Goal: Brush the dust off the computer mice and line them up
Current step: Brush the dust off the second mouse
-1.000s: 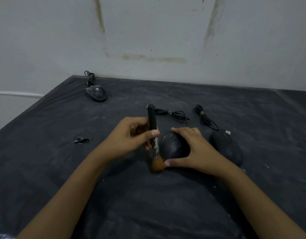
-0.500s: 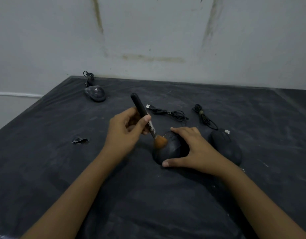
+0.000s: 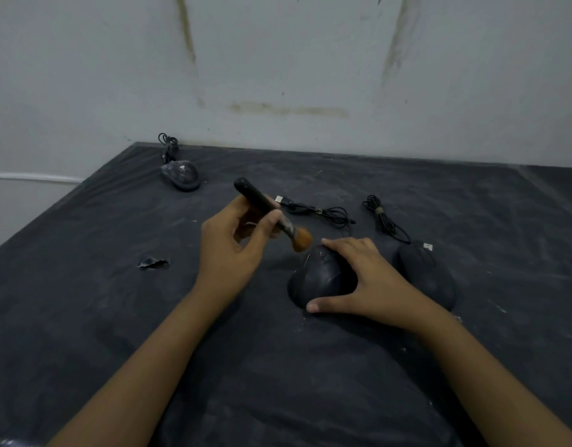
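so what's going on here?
A person is dusting computer mice on a dark-covered table. The left hand holds a brush, with its bristles at the far end of the middle mouse; I can't tell whether they touch it. The right hand cups that mouse to steady it. A second mouse sits just to its right, and a third mouse lies off near the wall, so they aren't lined up yet.
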